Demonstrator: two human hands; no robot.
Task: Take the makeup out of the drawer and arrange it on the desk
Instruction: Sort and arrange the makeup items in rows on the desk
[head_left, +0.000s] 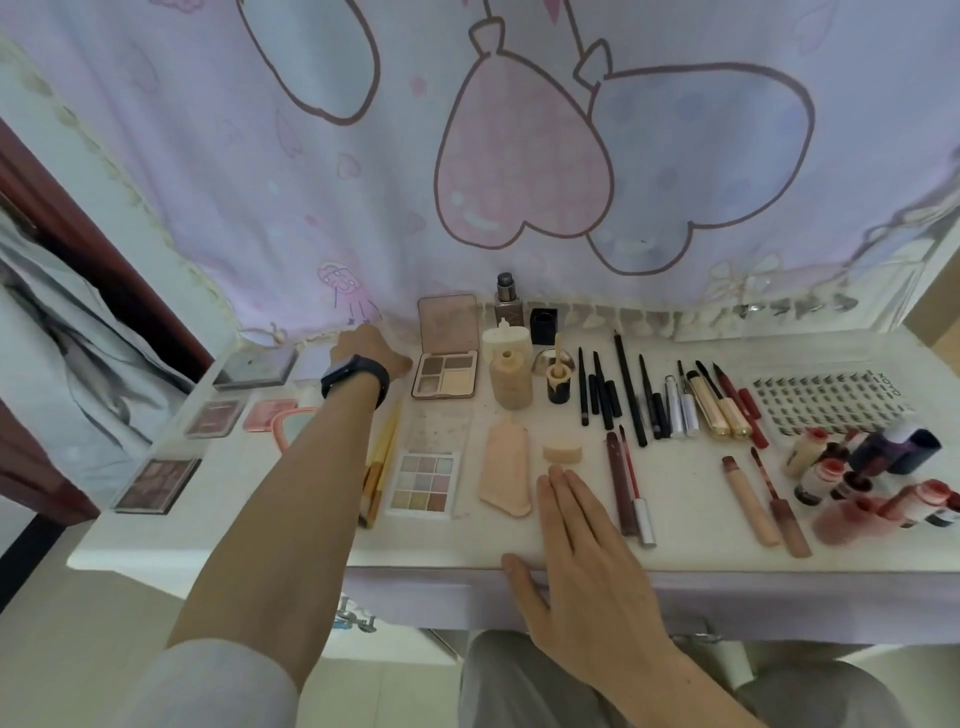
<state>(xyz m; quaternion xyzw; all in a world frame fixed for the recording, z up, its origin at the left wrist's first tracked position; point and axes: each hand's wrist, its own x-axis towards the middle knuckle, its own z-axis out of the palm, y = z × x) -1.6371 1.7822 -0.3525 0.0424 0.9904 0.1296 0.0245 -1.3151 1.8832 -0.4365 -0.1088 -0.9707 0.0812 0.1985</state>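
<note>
Makeup lies in rows on the white desk (311, 545). My left hand (363, 348), with a dark watch on the wrist, reaches to the back of the desk by the curtain hem, left of an open mirrored eyeshadow palette (447, 374); its fingers are hidden. My right hand (571, 525) lies flat near the front edge, fingertips just short of a beige sponge (561, 451), thumb over the edge. A pastel palette (423, 480), a peach tube (506, 475) and gold brushes (382, 457) sit between my arms.
Dark compacts (213, 418) and a pink blush (270, 415) line the left side. Foundation bottles (511, 384), pencils (623, 395), lip glosses (753, 499), a lash tray (826, 400) and small bottles (857, 478) fill the right. A heart-print curtain (519, 182) hangs behind.
</note>
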